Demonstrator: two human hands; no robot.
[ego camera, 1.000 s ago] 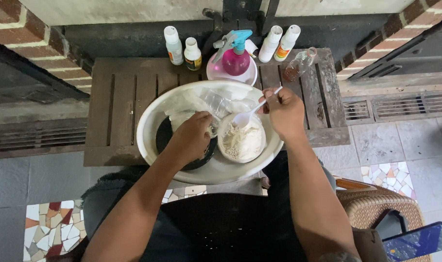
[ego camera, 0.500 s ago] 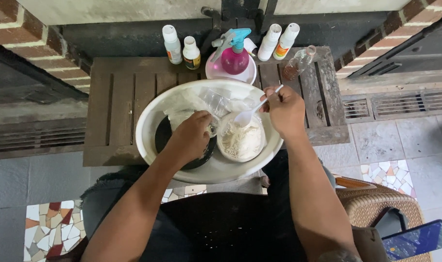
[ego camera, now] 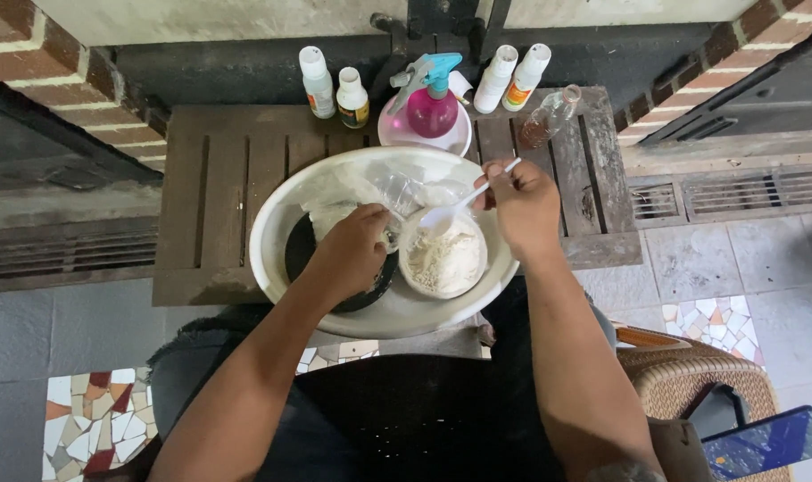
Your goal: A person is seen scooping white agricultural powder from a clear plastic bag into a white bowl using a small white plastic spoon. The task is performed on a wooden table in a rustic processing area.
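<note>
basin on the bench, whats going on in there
A person sits over a white basin on a slatted wooden bench. Their right hand holds a white plastic spoon above a small bowl of pale powder inside the basin. Their left hand grips a clear plastic bag beside that bowl, over a black dish. A pink spray bottle and several small white bottles stand along the bench's far edge.

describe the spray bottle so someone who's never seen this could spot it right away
Start at the dark slatted wooden table, then look along its far edge, behind the big white basin. The spray bottle stands there on a small white plate, in the middle of a row of bottles. It alone is round and pink with a teal trigger; its neighbours are slim and white-capped.
</note>
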